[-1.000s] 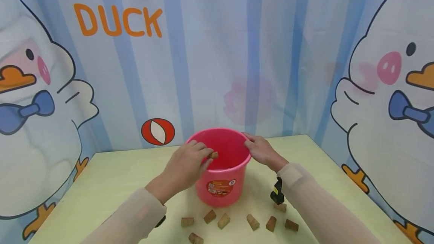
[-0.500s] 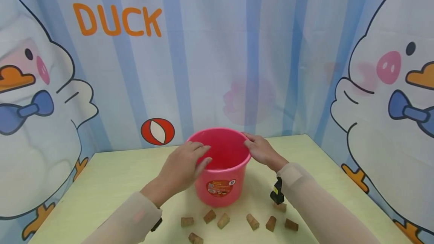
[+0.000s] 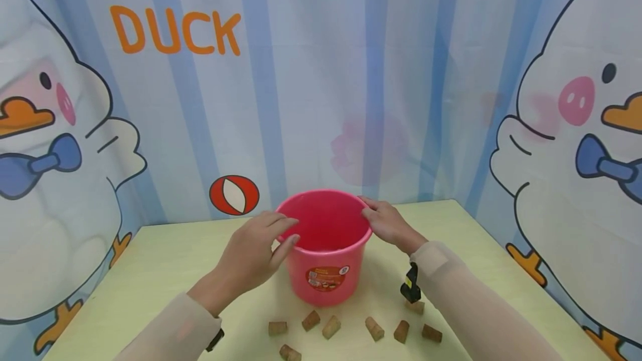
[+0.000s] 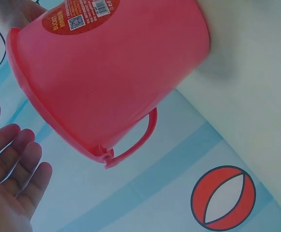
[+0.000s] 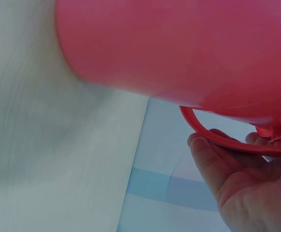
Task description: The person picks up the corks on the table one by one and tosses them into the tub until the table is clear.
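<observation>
A pink bucket (image 3: 326, 272) with a red oval label stands upright on the pale table. My right hand (image 3: 388, 223) grips its rim on the right side, the thumb over the edge. Fingers of that hand (image 5: 249, 181) lie against the bucket's hanging handle (image 5: 213, 136) in the right wrist view. My left hand (image 3: 256, 249) is at the left of the rim, fingers spread and holding nothing. In the left wrist view the left hand (image 4: 14, 174) shows its palm, apart from the bucket wall. The bucket's bottom is hidden.
Several corks lie in front of the bucket, among them one cork (image 3: 277, 328) at left and a darker cork (image 3: 431, 333) at right. The pale table (image 3: 165, 272) backs onto a blue striped curtain (image 3: 311, 99) printed with ducks.
The left hand held a cork over the bucket's mouth, then let it go; the cork is out of sight. That hand has drawn back left. The right hand keeps its place on the rim.
</observation>
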`<state>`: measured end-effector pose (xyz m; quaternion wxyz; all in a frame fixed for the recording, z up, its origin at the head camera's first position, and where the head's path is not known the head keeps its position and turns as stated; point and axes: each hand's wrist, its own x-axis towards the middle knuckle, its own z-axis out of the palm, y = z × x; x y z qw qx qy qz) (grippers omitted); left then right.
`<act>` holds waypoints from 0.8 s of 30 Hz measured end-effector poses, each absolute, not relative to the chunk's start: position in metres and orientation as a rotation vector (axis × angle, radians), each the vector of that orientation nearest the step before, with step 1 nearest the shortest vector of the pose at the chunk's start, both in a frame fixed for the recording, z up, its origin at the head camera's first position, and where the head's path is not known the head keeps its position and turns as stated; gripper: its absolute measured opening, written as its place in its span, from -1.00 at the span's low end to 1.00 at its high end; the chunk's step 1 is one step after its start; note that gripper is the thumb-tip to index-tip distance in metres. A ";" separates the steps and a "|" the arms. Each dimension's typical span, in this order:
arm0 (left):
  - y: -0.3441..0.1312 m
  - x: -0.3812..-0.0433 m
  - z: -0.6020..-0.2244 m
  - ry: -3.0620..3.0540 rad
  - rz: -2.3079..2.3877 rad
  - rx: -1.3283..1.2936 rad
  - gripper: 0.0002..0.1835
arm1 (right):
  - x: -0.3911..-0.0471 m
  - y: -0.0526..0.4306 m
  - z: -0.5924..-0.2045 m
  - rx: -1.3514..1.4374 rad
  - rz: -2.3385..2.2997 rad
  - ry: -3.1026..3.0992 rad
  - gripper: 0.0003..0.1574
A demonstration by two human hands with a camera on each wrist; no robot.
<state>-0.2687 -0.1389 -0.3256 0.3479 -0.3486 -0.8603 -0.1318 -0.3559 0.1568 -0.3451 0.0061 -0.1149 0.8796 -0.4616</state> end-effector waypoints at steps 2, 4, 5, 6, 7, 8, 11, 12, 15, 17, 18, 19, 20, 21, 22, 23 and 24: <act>-0.141 -0.267 -0.326 -2.211 -0.342 -0.909 -0.67 | -0.356 0.157 -0.345 -0.357 -1.442 2.754 -0.31; -0.144 -0.265 -0.328 -2.203 -0.338 -0.905 -0.67 | -0.357 0.157 -0.345 -0.361 -1.443 2.754 -0.31; -0.146 -0.264 -0.328 -2.206 -0.335 -0.900 -0.67 | -0.356 0.157 -0.345 -0.364 -1.441 2.754 -0.31; -0.147 -0.263 -0.329 -2.208 -0.333 -0.895 -0.66 | -0.356 0.157 -0.345 -0.366 -1.440 2.754 -0.31; -0.149 -0.261 -0.329 -2.214 -0.331 -0.886 -0.64 | -0.356 0.157 -0.345 -0.370 -1.441 2.752 -0.31; -0.151 -0.260 -0.330 -2.222 -0.329 -0.877 -0.63 | -0.356 0.157 -0.345 -0.373 -1.440 2.751 -0.31; -0.157 -0.255 -0.332 -2.237 -0.323 -0.850 -0.59 | -0.355 0.157 -0.344 -0.378 -1.438 2.748 -0.31; -0.159 -0.253 -0.333 -2.241 -0.319 -0.839 -0.58 | -0.355 0.157 -0.344 -0.378 -1.438 2.748 -0.31; -0.166 -0.250 -0.337 -2.257 -0.315 -0.808 -0.59 | -0.354 0.156 -0.344 -0.378 -1.439 2.749 -0.31; -0.169 -0.248 -0.340 -2.274 -0.311 -0.788 -0.60 | -0.354 0.156 -0.343 -0.375 -1.438 2.752 -0.31; -0.171 -0.247 -0.342 -2.282 -0.309 -0.780 -0.61 | -0.354 0.156 -0.343 -0.374 -1.437 2.754 -0.31; -0.173 -0.246 -0.343 -2.288 -0.309 -0.775 -0.62 | -0.354 0.157 -0.343 -0.373 -1.437 2.754 -0.31; -0.174 -0.246 -0.345 -2.293 -0.305 -0.770 -0.63 | -0.353 0.157 -0.343 -0.372 -1.438 2.753 -0.31; -0.175 -0.245 -0.347 -2.297 -0.302 -0.767 -0.64 | -0.353 0.157 -0.343 -0.371 -1.438 2.752 -0.31; -0.177 -0.244 -0.348 -2.299 -0.299 -0.764 -0.65 | -0.353 0.157 -0.343 -0.370 -1.438 2.753 -0.31; -0.178 -0.243 -0.350 -2.304 -0.296 -0.760 -0.66 | -0.353 0.157 -0.343 -0.371 -1.438 2.753 -0.31; -0.179 -0.242 -0.353 -2.309 -0.295 -0.755 -0.67 | -0.353 0.157 -0.343 -0.370 -1.438 2.753 -0.31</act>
